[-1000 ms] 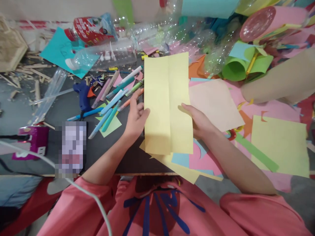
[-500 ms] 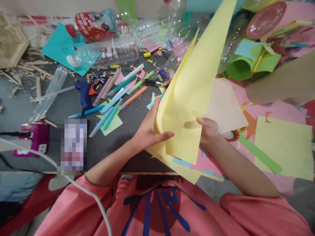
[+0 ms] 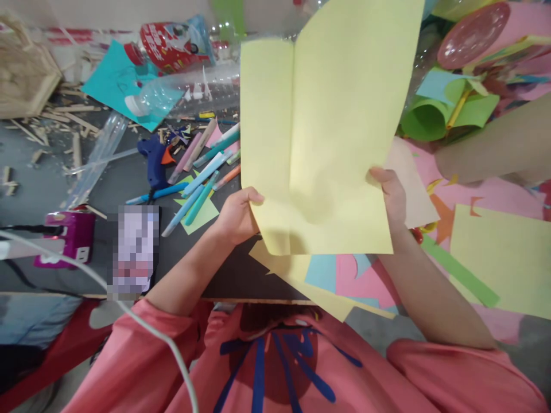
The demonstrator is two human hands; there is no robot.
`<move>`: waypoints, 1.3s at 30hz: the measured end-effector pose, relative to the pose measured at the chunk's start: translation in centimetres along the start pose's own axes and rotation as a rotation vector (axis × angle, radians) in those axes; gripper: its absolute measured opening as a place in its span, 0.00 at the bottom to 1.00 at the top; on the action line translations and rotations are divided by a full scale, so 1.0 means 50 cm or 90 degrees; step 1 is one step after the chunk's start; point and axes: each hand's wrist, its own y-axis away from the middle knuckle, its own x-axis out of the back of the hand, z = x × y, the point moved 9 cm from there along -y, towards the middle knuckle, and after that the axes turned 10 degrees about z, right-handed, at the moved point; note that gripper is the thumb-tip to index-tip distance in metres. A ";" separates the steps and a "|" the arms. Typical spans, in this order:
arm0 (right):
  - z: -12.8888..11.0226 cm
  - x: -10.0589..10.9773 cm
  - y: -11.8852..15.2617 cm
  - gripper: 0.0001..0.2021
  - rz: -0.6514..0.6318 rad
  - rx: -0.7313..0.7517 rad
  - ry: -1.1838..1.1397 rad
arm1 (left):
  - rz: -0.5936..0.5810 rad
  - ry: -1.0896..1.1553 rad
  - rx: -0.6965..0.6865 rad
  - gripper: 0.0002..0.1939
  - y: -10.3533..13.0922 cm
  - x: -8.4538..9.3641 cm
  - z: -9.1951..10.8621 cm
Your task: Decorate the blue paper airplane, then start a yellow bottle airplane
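The yellow sheet (image 3: pixel 331 132) is held up off the desk (image 3: pixel 129 183), over its middle, with its face turned toward the camera. Its long axis runs from the near edge of the desk toward the far edge, and a fold crease runs the same way, closer to the sheet's left side. The top of the sheet is cut off by the upper border of the view.

The left hand (image 3: pixel 236 217) grips the sheet's lower left edge, thumb on the front and fingers curled behind. The right hand (image 3: pixel 392 192) pinches the lower right edge; only the thumb and part of the palm show, the fingers being hidden behind the paper.

The sheet blocks much of the far middle of the desk. The clear plastic bottles (image 3: pixel 185 94) and the row of coloured markers (image 3: pixel 202 172) lying there disappear behind its left side. Left of the markers lies a blue glue gun (image 3: pixel 152 163), and wooden sticks (image 3: pixel 55 123) are scattered toward the far left corner. A purple box (image 3: pixel 69 241) sits near the left front edge, beside a blurred patch that cannot be read. Under the sheet, at the near edge, lie yellow, blue and pink paper scraps (image 3: pixel 340 275). On the right side are a rolled green paper (image 3: pixel 424 117) and a flat pale green sheet (image 3: pixel 503 258).
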 end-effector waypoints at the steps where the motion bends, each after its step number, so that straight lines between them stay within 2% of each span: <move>1: -0.007 0.002 -0.005 0.13 0.020 0.024 0.009 | 0.017 0.004 0.007 0.25 -0.004 0.004 -0.002; 3: -0.027 -0.001 -0.013 0.13 0.036 0.093 0.056 | 0.067 -0.005 -0.012 0.20 -0.015 0.022 0.000; 6: -0.086 0.004 -0.006 0.15 0.081 0.266 0.164 | 0.107 -0.044 -0.059 0.15 -0.030 0.050 0.006; 8: -0.128 0.015 0.026 0.18 0.121 0.402 0.268 | 0.084 -0.076 -0.085 0.16 -0.037 0.056 0.010; 10: -0.148 0.009 0.075 0.17 0.090 0.542 0.441 | 0.079 -0.099 -0.121 0.18 -0.040 0.064 0.020; 12: -0.121 0.019 0.103 0.13 0.089 0.568 0.695 | 0.108 -0.118 -0.156 0.20 -0.042 0.078 0.032; 14: -0.073 0.029 0.121 0.19 0.055 0.596 0.873 | 0.141 -0.139 -0.191 0.22 -0.042 0.092 0.044; 17: 0.010 0.037 0.121 0.29 0.004 0.608 1.020 | 0.156 -0.168 -0.250 0.28 -0.039 0.101 0.063; 19: 0.054 0.032 0.109 0.32 -0.026 0.583 1.049 | 0.165 -0.169 -0.277 0.30 -0.035 0.103 0.074; 22: 0.092 -0.006 0.099 0.34 -0.109 0.561 1.025 | 0.188 -0.183 -0.309 0.30 -0.024 0.101 0.089; 25: 0.106 -0.059 0.109 0.31 -0.250 0.545 0.944 | 0.201 -0.191 -0.313 0.31 -0.017 0.096 0.096; 27: 0.094 -0.079 0.126 0.27 -0.311 0.546 0.870 | 0.199 -0.187 -0.302 0.31 -0.018 0.095 0.095; 28: 0.078 -0.079 0.133 0.25 -0.305 0.557 0.838 | 0.194 -0.188 -0.298 0.31 -0.020 0.095 0.094; 30: 0.031 -0.054 0.141 0.22 -0.225 0.592 0.804 | 0.186 -0.186 -0.291 0.31 -0.023 0.097 0.090; 33: -0.056 0.023 0.151 0.18 -0.021 0.672 0.820 | 0.186 -0.165 -0.278 0.30 -0.028 0.100 0.082; 35: -0.101 0.084 0.149 0.18 0.127 0.688 0.900 | 0.194 -0.147 -0.262 0.29 -0.029 0.101 0.075; 37: -0.116 0.138 0.128 0.22 0.199 0.618 0.999 | 0.212 -0.128 -0.244 0.26 -0.030 0.106 0.067; 39: -0.110 0.169 0.106 0.25 0.196 0.552 1.066 | 0.234 -0.111 -0.228 0.21 -0.032 0.114 0.059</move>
